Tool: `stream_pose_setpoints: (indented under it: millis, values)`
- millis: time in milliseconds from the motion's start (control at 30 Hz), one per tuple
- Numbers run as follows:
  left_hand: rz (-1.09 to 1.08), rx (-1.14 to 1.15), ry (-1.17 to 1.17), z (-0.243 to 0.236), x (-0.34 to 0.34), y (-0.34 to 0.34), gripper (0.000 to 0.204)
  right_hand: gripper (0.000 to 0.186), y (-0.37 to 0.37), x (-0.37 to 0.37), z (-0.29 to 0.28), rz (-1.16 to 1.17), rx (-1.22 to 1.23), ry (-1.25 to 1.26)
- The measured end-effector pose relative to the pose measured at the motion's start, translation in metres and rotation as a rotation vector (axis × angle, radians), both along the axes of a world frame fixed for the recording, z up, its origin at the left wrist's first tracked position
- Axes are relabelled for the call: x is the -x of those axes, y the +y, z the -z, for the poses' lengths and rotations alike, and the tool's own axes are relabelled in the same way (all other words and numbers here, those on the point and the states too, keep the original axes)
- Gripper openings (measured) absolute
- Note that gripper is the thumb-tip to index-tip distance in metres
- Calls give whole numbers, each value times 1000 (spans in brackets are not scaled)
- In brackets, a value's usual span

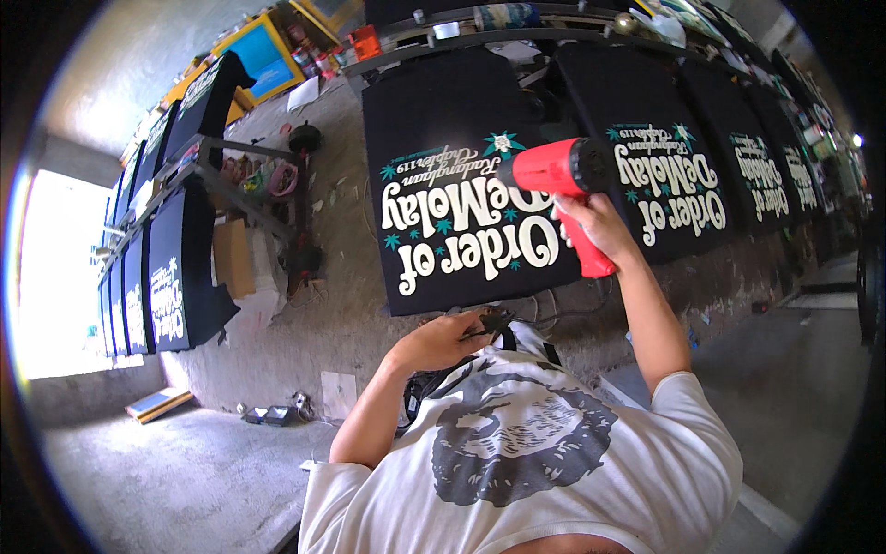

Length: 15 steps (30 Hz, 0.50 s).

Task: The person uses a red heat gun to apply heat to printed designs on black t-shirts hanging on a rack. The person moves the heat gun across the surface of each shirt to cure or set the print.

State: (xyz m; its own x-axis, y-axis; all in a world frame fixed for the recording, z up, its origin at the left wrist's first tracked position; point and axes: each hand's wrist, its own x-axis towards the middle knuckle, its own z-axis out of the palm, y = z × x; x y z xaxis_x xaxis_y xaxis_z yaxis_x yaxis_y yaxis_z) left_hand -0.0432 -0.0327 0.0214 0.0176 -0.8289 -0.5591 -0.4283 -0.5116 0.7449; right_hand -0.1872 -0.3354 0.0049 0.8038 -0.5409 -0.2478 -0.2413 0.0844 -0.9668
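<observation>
My right hand is wrapped round the handle of a red heat gun with a black rear end. Its nozzle points left, above the white and green print on a black shirt stretched flat in front of me. The nozzle hides part of the print. My left hand is at my waist, close to the near edge of that shirt. Its fingers are curled at a small dark thing whose kind I cannot make out.
More printed black shirts lie in a row to the right, and others hang on a rack at the left. A yellow-framed screen stands at the back left. A cable hangs below the near shirt. A flat framed panel lies on the floor.
</observation>
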Motion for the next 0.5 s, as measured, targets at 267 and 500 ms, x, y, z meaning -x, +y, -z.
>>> stream_pose_setpoints:
  millis: [267,500]
  values:
    - [-159,37,19,2,-22,54,34,34,42,-50,-22,-397,-100,10]
    - [-356,24,-5,2,-53,144,39,31,96,-118,-6,19,273,-26]
